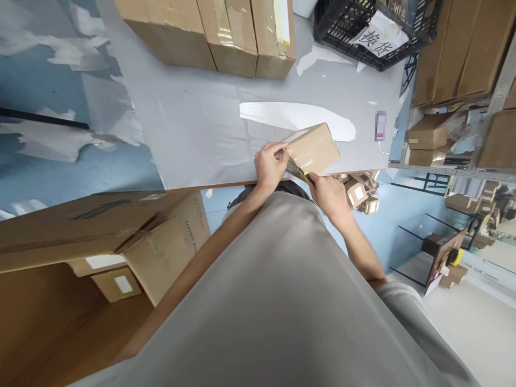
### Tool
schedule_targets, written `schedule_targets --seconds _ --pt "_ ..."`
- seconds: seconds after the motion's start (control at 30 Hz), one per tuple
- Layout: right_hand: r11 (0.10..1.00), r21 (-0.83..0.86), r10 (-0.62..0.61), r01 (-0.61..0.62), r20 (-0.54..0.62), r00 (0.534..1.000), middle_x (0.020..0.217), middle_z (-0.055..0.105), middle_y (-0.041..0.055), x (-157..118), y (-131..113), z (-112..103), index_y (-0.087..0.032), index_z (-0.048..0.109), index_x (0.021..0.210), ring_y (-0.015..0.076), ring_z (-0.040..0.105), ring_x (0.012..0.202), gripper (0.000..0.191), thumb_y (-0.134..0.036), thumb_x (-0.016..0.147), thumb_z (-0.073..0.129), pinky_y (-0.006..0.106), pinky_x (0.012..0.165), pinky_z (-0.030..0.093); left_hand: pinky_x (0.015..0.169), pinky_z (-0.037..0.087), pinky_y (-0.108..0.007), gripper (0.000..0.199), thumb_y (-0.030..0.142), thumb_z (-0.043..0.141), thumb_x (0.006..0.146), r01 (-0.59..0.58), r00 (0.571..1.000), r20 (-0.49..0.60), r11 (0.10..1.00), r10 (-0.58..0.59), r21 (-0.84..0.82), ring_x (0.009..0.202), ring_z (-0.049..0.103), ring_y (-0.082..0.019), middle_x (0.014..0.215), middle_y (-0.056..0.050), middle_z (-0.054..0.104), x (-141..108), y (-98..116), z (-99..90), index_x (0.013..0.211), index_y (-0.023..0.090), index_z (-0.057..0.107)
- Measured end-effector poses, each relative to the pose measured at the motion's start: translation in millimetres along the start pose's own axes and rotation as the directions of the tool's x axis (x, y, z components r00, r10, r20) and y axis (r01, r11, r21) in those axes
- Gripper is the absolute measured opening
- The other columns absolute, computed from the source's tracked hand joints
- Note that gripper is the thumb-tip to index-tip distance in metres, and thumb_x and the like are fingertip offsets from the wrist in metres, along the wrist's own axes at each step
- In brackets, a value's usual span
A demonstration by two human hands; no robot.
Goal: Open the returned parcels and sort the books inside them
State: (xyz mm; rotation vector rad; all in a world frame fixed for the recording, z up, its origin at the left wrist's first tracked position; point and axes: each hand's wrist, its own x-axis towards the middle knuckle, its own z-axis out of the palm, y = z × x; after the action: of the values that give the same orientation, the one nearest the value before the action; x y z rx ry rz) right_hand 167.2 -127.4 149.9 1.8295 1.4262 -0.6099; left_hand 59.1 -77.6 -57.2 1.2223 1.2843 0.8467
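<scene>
A small brown cardboard box (316,145) lies tilted at the near edge of the grey-covered table, with shiny clear tape on its side. My left hand (272,164) is closed at the box's left end, thumb and fingers pinched on its edge. In my right hand (330,196) is a utility knife (308,176) with a yellow and black handle. Its blade points up and left along the box's near side, towards my left fingertips. Whether the blade is in the cardboard or only against it, I cannot tell.
Behind the box lies a white paper strip (282,114) on the table (193,129). Large cartons (217,40) and a black crate (342,40) stand at the back. An open carton (173,242) is at lower left; several small boxes (357,193) lie on the floor at right.
</scene>
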Motion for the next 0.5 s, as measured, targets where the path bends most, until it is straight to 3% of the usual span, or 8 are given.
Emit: schedule_targets --seconds 0.3,0.4,0.5 --pt "0.998 0.035 -0.048 0.047 0.018 0.999 0.124 0.085 0.0237 10 -2 20 -0.018 0.066 0.159 0.0320 0.085 0.118 0.043 -0.025 0.123 0.043 0.037 0.095 0.061 0.094 0.073 -0.034 0.027 0.038 0.079 0.101 0.012 0.994 -0.106 1.000 -0.011 0.008 0.107 0.083 -0.023 0.123 -0.010 0.085 1 -1 3.0 0.119 0.020 0.089" --pt "0.994 0.082 -0.075 0.075 0.004 0.997 0.115 0.088 0.0191 -6 19 30 -0.020 0.065 0.161 0.0312 0.087 0.107 0.043 -0.028 0.122 0.048 0.036 0.091 0.061 0.098 0.073 -0.036 0.030 0.041 0.081 0.100 0.029 0.989 -0.145 1.000 -0.029 -0.002 0.108 0.083 -0.024 0.124 -0.010 0.085 4 -6 4.9 0.120 0.020 0.088" --pt "0.959 0.249 -0.093 0.138 -0.182 0.979 0.117 0.088 0.0131 -2 61 39 -0.026 0.065 0.162 0.0309 0.086 0.103 0.044 -0.038 0.123 0.049 0.035 0.089 0.060 0.101 0.072 -0.039 0.035 0.049 0.081 0.100 0.035 0.983 -0.181 0.999 -0.037 -0.015 0.113 0.082 -0.025 0.127 -0.010 0.084 1 -9 9.2 0.121 0.022 0.086"
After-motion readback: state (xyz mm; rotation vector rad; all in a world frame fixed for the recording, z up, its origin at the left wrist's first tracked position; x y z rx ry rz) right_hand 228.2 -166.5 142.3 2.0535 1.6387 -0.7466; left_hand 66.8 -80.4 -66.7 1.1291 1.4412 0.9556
